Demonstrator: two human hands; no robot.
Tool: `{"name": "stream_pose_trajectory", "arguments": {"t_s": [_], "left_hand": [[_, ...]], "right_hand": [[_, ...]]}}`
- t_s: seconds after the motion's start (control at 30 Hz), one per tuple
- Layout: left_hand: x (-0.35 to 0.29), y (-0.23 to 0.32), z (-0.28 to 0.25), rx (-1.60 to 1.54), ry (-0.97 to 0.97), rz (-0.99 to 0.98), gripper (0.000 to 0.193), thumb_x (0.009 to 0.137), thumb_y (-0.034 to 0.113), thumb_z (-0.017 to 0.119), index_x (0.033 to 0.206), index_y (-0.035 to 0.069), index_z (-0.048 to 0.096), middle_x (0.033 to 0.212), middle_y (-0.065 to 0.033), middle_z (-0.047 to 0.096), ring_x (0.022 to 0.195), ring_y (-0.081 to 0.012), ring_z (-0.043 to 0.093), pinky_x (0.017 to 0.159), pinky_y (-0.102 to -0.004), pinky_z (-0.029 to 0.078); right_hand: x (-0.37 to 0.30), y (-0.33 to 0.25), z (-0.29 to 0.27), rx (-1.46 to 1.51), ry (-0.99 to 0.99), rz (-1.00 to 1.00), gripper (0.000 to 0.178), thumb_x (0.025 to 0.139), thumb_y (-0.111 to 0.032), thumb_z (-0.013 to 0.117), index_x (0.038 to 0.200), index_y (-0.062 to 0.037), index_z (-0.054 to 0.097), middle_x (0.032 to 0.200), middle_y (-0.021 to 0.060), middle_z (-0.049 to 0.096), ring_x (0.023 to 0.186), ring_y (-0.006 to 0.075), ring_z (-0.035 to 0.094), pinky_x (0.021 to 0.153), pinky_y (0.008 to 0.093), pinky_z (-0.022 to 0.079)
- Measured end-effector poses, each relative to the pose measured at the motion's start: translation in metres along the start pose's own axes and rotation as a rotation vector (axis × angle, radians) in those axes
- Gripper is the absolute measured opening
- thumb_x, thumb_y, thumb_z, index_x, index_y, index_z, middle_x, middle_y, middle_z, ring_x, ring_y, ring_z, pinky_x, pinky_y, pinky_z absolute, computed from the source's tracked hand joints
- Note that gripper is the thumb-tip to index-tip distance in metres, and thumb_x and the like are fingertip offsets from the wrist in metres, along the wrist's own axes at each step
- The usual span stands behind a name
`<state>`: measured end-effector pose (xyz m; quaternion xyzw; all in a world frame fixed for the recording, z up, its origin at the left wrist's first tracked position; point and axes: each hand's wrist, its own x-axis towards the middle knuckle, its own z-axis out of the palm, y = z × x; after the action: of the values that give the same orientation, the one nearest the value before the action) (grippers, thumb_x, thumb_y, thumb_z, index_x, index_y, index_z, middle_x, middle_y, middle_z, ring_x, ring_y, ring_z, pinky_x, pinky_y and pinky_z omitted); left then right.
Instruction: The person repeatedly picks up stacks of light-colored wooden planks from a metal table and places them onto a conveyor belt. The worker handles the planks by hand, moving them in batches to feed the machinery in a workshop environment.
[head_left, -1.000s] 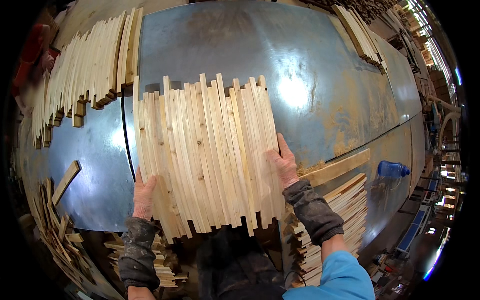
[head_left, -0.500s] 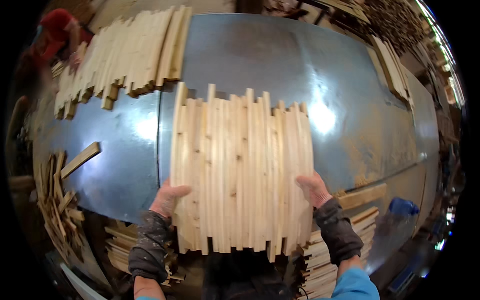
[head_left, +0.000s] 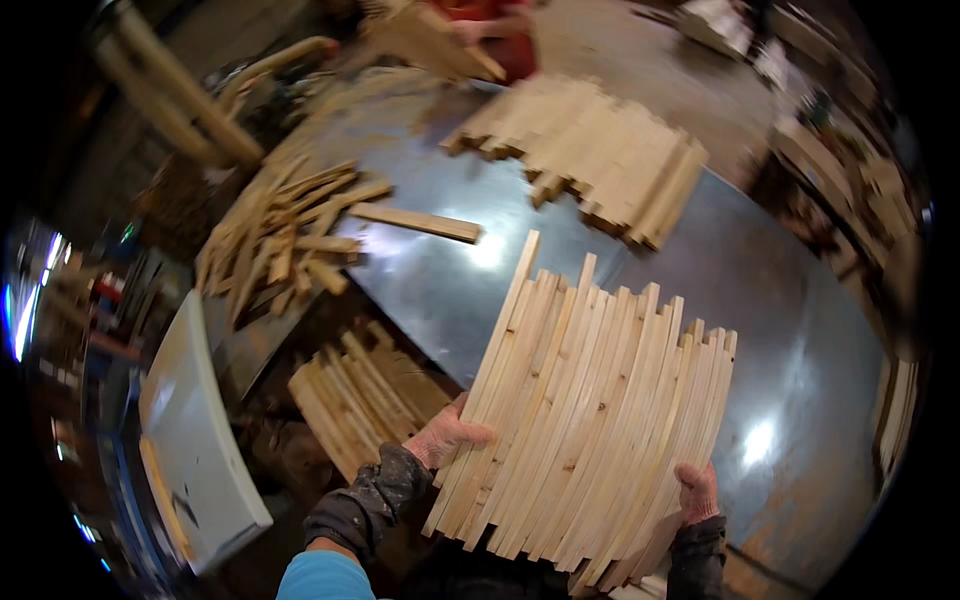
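A wide row of pale wooden strips (head_left: 585, 410), laid side by side with uneven ends, is squeezed between my two gloved hands in front of my body. My left hand (head_left: 450, 436) presses the left edge, its thumb lying over the outer strips and its fingers hidden beneath. On the opposite edge my right hand (head_left: 697, 490) grips with the thumb on top; its other fingers are mostly out of sight. The far ends of the strips hang over the metal-topped table (head_left: 790, 330).
Another row of strips (head_left: 600, 150) lies on the table's far side. A co-worker in red (head_left: 510, 35) holds some boards (head_left: 430, 40) beyond it. At left are a scrap wood heap (head_left: 285, 230), a loose slat (head_left: 420, 221), a lower stack (head_left: 350, 400) and a white panel (head_left: 200, 430).
My view has swung to the left, and the row of strips has come along tilted, still between both hands. The co-worker now has boards lifted.
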<state>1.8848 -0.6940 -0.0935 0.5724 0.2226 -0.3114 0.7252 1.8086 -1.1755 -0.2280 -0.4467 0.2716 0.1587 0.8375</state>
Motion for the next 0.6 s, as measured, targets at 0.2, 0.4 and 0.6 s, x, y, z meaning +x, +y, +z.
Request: {"name": "stream_pose_trajectory", "arguments": {"t_s": [0.2,0.4,0.6], "left_hand": [[-0.028,-0.013,0.019,-0.347,0.246,0.154,0.094,0.086,-0.001,0.085,0.168,0.011,0.041,0.158,-0.0109,0.056,0.142,-0.0280,0.056,0.119,-0.0450,0.046],[-0.029,-0.026,-0.018,-0.288,0.722,0.351,0.087,0.085,0.005,0.086,0.162,0.007,0.047,0.146,-0.0095,0.064,0.134,-0.0228,0.061,0.113,-0.0398,0.051],[-0.056,-0.069,-0.032,-0.501,1.003,0.498,0.080,0.084,0.006,0.084,0.157,0.007,0.050,0.138,-0.0095,0.067,0.125,-0.0231,0.067,0.110,-0.0395,0.055]], "right_hand": [[0.154,-0.089,0.054,-0.154,-0.354,0.130,0.082,0.074,-0.012,0.078,0.149,0.0088,0.049,0.132,0.0185,0.068,0.116,0.0336,0.070,0.103,0.0442,0.058],[0.291,-0.097,0.228,-0.310,-0.723,0.268,0.086,0.073,-0.015,0.078,0.151,0.0053,0.049,0.137,0.0183,0.067,0.125,0.0350,0.067,0.108,0.0473,0.055],[0.338,-0.044,0.365,-0.462,-0.994,0.399,0.079,0.075,-0.013,0.075,0.150,0.0034,0.054,0.136,0.0141,0.068,0.122,0.0304,0.067,0.103,0.0433,0.056]]}}
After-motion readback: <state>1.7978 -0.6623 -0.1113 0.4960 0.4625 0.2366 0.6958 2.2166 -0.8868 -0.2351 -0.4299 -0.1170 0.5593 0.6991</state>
